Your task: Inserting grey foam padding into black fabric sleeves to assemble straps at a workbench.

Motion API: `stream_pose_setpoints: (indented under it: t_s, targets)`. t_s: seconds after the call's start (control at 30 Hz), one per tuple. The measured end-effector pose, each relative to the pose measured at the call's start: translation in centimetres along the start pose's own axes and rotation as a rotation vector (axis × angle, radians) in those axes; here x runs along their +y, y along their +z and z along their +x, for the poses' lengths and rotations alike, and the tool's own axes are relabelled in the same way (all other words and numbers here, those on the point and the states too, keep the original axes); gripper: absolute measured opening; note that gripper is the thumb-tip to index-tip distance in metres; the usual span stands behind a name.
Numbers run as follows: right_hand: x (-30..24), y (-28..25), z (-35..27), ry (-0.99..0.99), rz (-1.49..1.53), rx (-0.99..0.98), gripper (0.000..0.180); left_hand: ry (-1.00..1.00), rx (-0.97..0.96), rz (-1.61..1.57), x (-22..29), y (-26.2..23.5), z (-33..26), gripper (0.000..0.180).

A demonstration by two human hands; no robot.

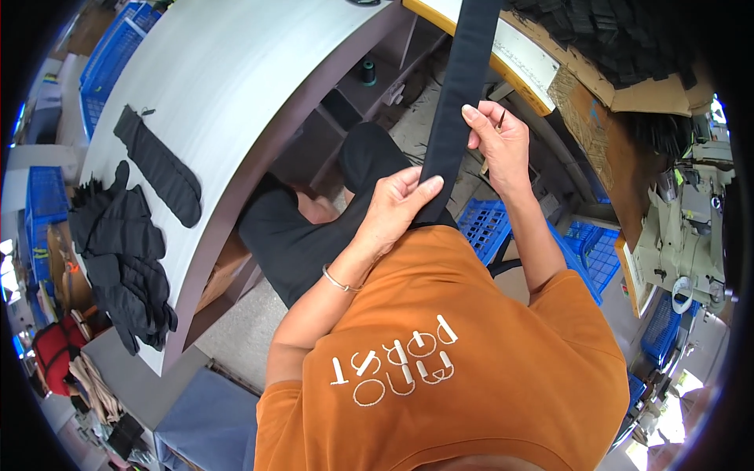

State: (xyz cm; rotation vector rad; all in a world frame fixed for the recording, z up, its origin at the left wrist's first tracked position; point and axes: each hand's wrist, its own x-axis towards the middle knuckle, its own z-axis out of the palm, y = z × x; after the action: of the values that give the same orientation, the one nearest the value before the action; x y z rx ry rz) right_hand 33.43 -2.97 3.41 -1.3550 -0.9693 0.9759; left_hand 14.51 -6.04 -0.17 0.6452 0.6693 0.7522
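Note:
A long black fabric strip (pixel 452 102) runs from the top edge of the view down to my lap. My left hand (pixel 397 206) is closed on its lower part, the thumb lying on top of the cloth. Higher up, my right hand (pixel 503 145) pinches the strip's right edge between thumb and fingers. A thin, dark pointed tool (pixel 500 120) pokes out of the right hand; most of it is hidden in the palm, so its kind cannot be made out.
On the curved white table (pixel 236 55) at left lie a flat black fabric piece (pixel 161 165) and a heap of similar pieces (pixel 126 259). A cardboard box (pixel 644 98) of black pieces stands far right. Blue baskets (pixel 483 224) sit below my right arm; a sewing machine (pixel 699 212) stands at right.

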Motion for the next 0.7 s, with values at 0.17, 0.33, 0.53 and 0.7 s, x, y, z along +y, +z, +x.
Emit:
stream_pose_setpoints:
  t_s: [0.17,0.33,0.53,0.7]
  targets:
    - [-0.2,0.8,-0.7,0.021,-0.064,-0.064,0.016,0.132,0.128,0.05,1.2,-0.6,-0.3,0.021]
    - [-0.4,2.1,-2.9,0.023,-0.062,-0.259,0.016,0.202,0.223,0.092,0.6,-1.1,-0.4,0.009]
    - [1.8,0.7,-3.8,-0.008,-0.206,-0.129,0.011,-0.084,-0.108,0.21,-0.2,-0.5,-0.1,0.013]
    - [3.7,-0.6,-4.4,-0.103,-0.205,-0.033,0.013,-0.149,-0.119,0.149,-0.7,0.2,0.0,0.015]
